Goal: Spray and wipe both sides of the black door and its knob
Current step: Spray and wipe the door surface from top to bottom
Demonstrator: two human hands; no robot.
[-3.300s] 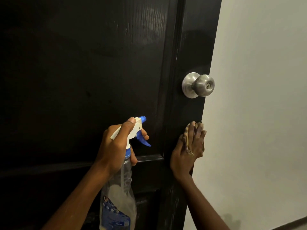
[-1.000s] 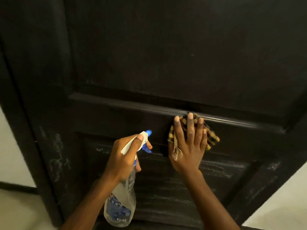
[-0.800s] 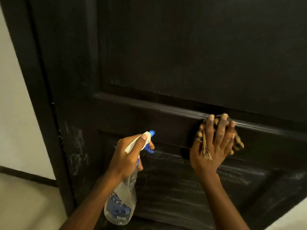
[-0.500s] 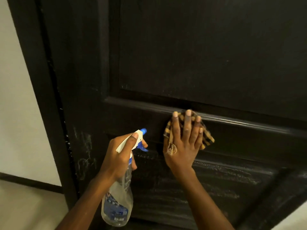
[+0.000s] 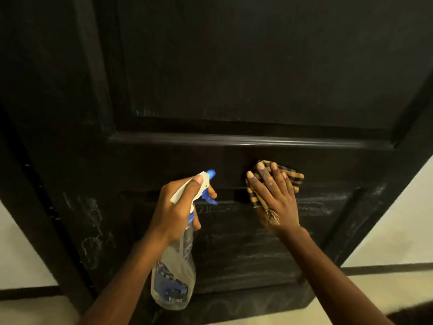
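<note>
This looks like a hallway or room inside a home, though the dim, close view leaves that uncertain. A black-painted panelled wooden door stands between plain white walls edged by a dark skirting board above a pale floor. A clear plastic spray bottle with a blue-and-white trigger suits household cleaning.

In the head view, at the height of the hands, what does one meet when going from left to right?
Pale wall → chalk-marked left side of the black door → left hand gripping the spray bottle → right hand pressing the checked cloth flat on the door → far wall.
</note>
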